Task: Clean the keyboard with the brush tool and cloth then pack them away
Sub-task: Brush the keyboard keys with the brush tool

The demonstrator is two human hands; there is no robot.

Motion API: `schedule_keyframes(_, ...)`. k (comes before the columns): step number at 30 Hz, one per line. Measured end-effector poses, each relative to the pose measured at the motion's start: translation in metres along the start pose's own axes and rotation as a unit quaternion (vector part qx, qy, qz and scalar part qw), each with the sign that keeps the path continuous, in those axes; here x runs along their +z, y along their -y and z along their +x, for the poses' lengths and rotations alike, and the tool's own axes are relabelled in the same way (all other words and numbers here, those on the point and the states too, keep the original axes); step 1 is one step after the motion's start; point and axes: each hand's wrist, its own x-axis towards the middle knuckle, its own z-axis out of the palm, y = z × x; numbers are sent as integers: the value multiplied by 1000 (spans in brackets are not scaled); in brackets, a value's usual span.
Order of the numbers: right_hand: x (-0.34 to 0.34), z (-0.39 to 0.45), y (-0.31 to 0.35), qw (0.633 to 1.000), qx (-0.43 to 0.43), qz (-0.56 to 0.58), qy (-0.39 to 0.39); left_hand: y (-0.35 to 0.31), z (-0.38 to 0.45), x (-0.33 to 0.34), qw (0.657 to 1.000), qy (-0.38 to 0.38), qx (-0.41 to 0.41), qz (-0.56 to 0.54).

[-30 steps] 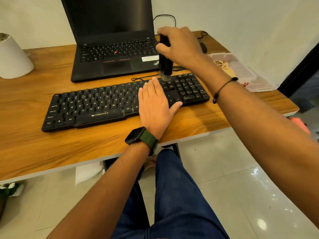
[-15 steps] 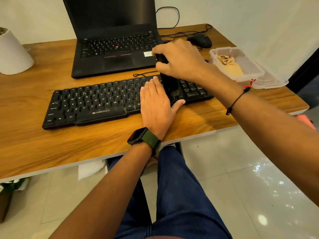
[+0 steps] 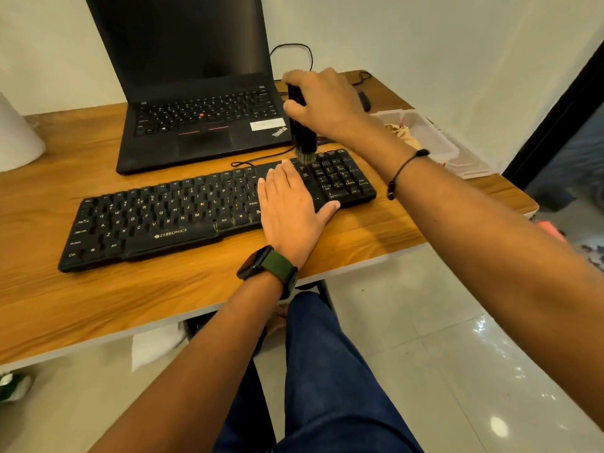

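Our left hand (image 3: 292,212) lies flat, steadying the keyboard (image 3: 183,210); our right hand (image 3: 322,101) grips the upright brush tool (image 3: 303,132), which we should sweep lightly beyond the left fingertips.

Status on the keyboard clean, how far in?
Nothing looks finished. In hand: right hand grips the brush tool, bristles at the keyboard top row beside the numpad; left hand lies flat on the keys. Left: cloth wipe and packing; a cloth sits in the clear box.
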Motion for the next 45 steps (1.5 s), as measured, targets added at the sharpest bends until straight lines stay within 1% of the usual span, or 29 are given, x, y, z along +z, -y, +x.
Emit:
schedule_keyframes(3, 13, 2, -2, 999, 4, -29, 21, 2, -3, 7, 1000, 2, 3, 22)
schedule_keyframes(8, 15, -10, -3, 998, -12, -51, 19, 2, -1, 9, 1000, -2, 2, 21)
schedule_keyframes(15, 2, -41, -5, 999, -23, -26, 29, 2, -2, 9, 1000, 0, 1, 15)
schedule_keyframes(19, -10, -52, -8, 998, -25, -1, 49, 1, -4, 7, 1000, 2, 5, 28)
schedule_keyframes(21, -17, -48, -14, 999, -15, 15, 28, -1, -5, 6, 999, 1, 12, 33)
schedule_keyframes(23, -21, -37, -21, 1000, 10, 21, -19, -6, -3, 6, 999, 1, 17, 28)
schedule_keyframes(25, -18, -25, -24, 999, 24, 13, -45, -11, -1, 7, 1000, 1, 16, 22)
schedule_keyframes(31, 14, -1, -22, 999, 29, -8, -15, -14, 2, 13, 999, 5, 7, 31)
schedule_keyframes(36, 20, -1, -25, 999, 31, -19, -6, -14, 2, 14, 1000, 4, 6, 30)
schedule_keyframes(40, 11, -22, -21, 1000, 11, -18, 7, -13, 1, 14, 1000, 8, 2, 30)
schedule_keyframes(45, -1, -62, -17, 1000, -13, -13, -10, -13, 1, 13, 1000, 13, 5, 27)
